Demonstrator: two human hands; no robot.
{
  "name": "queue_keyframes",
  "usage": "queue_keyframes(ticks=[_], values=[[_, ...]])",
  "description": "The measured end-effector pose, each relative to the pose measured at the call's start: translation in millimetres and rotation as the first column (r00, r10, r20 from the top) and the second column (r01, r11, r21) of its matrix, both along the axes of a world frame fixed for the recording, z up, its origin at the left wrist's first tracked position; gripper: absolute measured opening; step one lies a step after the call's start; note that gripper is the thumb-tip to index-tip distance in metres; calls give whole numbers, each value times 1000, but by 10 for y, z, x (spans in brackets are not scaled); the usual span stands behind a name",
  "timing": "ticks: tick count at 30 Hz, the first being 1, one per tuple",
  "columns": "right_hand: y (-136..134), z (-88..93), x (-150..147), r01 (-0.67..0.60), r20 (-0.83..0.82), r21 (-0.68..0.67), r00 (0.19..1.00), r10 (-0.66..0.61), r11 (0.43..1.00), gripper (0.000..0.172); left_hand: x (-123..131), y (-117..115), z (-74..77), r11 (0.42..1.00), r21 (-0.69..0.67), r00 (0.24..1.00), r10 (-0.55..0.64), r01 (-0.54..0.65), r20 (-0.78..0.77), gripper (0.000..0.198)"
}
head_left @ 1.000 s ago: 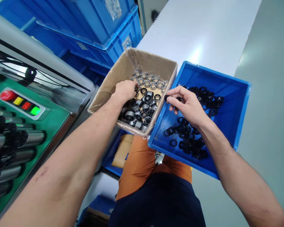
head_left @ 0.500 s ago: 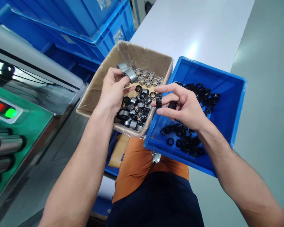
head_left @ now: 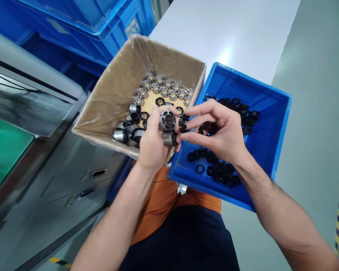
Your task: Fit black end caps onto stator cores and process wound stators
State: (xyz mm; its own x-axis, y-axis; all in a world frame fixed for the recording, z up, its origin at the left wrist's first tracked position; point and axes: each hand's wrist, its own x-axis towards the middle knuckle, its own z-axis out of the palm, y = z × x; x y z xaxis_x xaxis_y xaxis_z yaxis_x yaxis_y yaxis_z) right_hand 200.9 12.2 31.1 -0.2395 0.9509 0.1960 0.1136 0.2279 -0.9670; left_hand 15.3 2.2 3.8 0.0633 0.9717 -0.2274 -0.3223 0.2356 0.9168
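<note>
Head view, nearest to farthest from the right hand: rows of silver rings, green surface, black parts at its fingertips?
1. Black parts: at the right hand, by its fingertips.
2. Rows of silver rings: leftward, in the cardboard box.
3. Green surface: at the far left.

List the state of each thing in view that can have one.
Left hand: closed around two silver metal cylinders
Right hand: holding black toothed rings
Brown cardboard box lined with clear film: open, partly filled
Blue rectangular plastic bin: open, partly filled
Large blue plastic crates: stacked
</note>
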Motion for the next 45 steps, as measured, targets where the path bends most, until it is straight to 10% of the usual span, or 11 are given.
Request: queue_keyframes(ticks=[17, 31, 45], values=[[-58, -46, -145, -83, -353, -191, 936, 11, 978, 44, -30, -107, -127, 965, 215, 980, -171, 146, 98, 43], [-44, -41, -120, -103, -288, -297, 957, 14, 949, 56, -25, -139, -167, 919, 350, 979, -202, 180, 27, 47], [-33, 69, -82, -41, -219, -288, 975, -24, 957, 57, 36, -129, -165, 794, 608, 934, 192, 34, -303, 47]])
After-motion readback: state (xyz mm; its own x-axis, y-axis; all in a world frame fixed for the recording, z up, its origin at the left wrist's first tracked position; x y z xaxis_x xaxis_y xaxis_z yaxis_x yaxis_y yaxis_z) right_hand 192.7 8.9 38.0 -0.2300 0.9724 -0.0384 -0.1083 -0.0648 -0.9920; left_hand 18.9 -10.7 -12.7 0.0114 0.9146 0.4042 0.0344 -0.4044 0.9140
